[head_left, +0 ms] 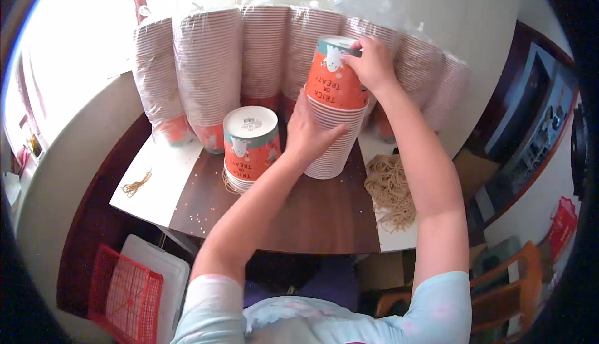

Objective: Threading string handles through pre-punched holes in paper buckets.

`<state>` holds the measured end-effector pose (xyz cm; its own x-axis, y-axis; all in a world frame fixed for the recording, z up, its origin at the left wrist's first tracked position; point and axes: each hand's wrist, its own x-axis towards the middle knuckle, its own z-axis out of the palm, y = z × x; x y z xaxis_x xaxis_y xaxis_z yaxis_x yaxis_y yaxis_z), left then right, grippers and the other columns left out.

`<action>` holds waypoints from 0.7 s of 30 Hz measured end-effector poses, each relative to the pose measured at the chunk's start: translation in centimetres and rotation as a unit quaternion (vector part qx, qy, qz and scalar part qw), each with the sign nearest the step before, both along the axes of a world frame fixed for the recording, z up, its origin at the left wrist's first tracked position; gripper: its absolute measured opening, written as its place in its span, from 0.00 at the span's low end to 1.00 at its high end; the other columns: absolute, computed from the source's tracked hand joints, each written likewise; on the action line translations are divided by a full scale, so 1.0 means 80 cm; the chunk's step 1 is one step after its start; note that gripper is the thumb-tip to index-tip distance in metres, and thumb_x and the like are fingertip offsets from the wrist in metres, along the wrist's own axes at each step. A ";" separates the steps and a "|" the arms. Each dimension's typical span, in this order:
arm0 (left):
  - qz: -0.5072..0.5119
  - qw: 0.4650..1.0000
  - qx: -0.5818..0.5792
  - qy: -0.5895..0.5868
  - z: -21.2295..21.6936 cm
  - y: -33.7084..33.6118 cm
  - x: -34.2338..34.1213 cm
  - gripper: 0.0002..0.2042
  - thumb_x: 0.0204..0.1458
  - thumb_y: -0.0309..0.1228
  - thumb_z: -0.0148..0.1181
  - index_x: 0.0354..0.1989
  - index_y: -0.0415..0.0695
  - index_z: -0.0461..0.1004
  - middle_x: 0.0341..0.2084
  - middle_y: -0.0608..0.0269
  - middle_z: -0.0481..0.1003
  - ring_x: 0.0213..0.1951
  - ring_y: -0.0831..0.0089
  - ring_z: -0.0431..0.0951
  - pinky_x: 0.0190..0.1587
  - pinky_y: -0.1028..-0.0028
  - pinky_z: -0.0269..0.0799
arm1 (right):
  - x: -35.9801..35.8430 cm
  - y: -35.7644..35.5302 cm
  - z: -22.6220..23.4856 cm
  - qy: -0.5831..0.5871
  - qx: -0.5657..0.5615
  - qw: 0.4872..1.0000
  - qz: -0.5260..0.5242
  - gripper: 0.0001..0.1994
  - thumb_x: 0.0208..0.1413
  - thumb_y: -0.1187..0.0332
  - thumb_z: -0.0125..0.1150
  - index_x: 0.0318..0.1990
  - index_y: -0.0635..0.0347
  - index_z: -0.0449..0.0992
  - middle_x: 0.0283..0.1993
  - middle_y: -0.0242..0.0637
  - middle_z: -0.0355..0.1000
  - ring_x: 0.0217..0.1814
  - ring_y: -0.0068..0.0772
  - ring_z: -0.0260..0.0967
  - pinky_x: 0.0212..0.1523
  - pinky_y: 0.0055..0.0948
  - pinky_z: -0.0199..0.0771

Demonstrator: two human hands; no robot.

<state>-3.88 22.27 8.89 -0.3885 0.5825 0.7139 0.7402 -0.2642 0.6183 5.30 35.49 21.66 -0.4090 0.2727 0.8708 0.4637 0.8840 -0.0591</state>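
Note:
In front of me on the table stands a tall nested stack of paper cups (331,150), turned upside down with white rims layered below. Its top paper cup (337,82) is orange with a teal band and a white ghost figure. My left hand (307,130) is wrapped around the stack's left side, thumb across the front. At the top, my right hand (372,66) pinches the top cup near its teal edge, its thumb on the side. A shorter inverted cup stack (251,144) of the same print stands to the left, with strings around its lower part.
Several tall plastic-wrapped cup stacks (209,69) line the table's back. A heap of tan strings (393,185) lies at the right, with a small string bunch (136,185) at the left. Below stand a red basket (128,297) and a wooden chair (527,281).

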 end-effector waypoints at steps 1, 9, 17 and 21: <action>0.042 0.999 0.000 -0.020 0.003 0.023 0.004 0.55 0.33 0.47 0.72 0.62 0.28 0.43 0.57 0.36 0.57 0.60 0.46 0.58 0.61 0.61 0.57 | -0.005 -0.004 0.006 0.010 -0.030 1.000 0.004 0.18 0.36 0.61 0.71 0.33 0.63 0.75 0.36 0.45 0.72 0.38 0.44 0.71 0.41 0.37 0.71; 0.173 0.985 -0.017 -0.009 0.010 0.074 0.002 0.49 0.34 0.55 0.68 0.61 0.39 0.53 0.55 0.46 0.64 0.58 0.53 0.64 0.59 0.53 0.55 | -0.005 0.000 0.085 0.155 0.162 0.973 0.047 0.13 0.42 0.63 0.67 0.32 0.62 0.74 0.36 0.47 0.71 0.40 0.49 0.69 0.42 0.39 0.71; 0.010 0.998 0.009 -0.054 -0.013 0.049 -0.034 0.37 0.40 0.43 0.67 0.58 0.40 0.59 0.56 0.41 0.60 0.59 0.49 0.59 0.61 0.60 0.55 | 0.144 -0.081 0.085 0.420 -0.043 0.899 0.120 0.14 0.58 0.61 0.55 0.37 0.66 0.76 0.36 0.39 0.75 0.38 0.26 0.72 0.39 0.26 0.71; -0.052 0.968 0.199 0.148 -0.012 -0.064 0.031 0.38 0.40 0.43 0.66 0.59 0.38 0.57 0.58 0.43 0.58 0.60 0.48 0.58 0.61 0.55 0.52 | 0.174 -0.102 -0.100 0.504 -0.375 0.680 0.377 0.18 0.60 0.64 0.53 0.54 0.65 0.67 0.55 0.39 0.67 0.54 0.30 0.66 0.54 0.34 0.70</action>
